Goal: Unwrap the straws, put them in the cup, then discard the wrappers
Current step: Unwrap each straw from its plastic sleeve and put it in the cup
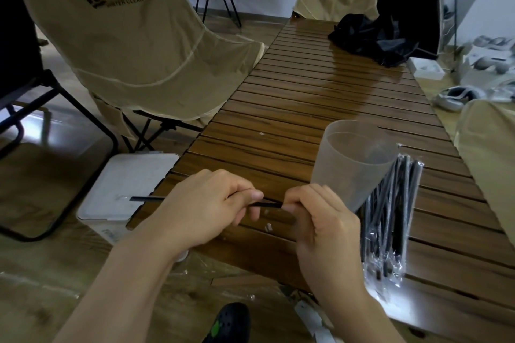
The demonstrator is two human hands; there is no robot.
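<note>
A: Okay, status. Left hand (211, 203) has its fingers curled round a black straw (146, 198), with one end sticking out to the left over the table edge. Right hand (317, 214) pinches the other end, thumb and forefinger closed on it. Can't tell if it's holding bare straw or clear film there, too small to resolve.

B: Cup?

A: Frosted cup (354, 164) stands on the slatted table (278, 120), just beyond the right hand. Looks empty, though the wall is translucent so I'm not certain. Pack of wrapped straws (390, 217) lies just beside it on the right, partly behind it.

B: Bin for wrappers?

A: White lidded bin (131, 186) on the floor, left of the table. Lid looks shut.

B: Risks?

A: My read, three. First, the right hand sits very near the cup base, so a pull outward to the right could knock it over; it's light and probably empty. Second, clear film is hard to see and static-prone, so it may cling to fingers or drop to the floor, where scraps (312, 312) already lie. Third, the bin lid needs a free hand, and both are occupied.

B: Progress?

A: Early, I'd say. The pack looks mostly full.
</note>
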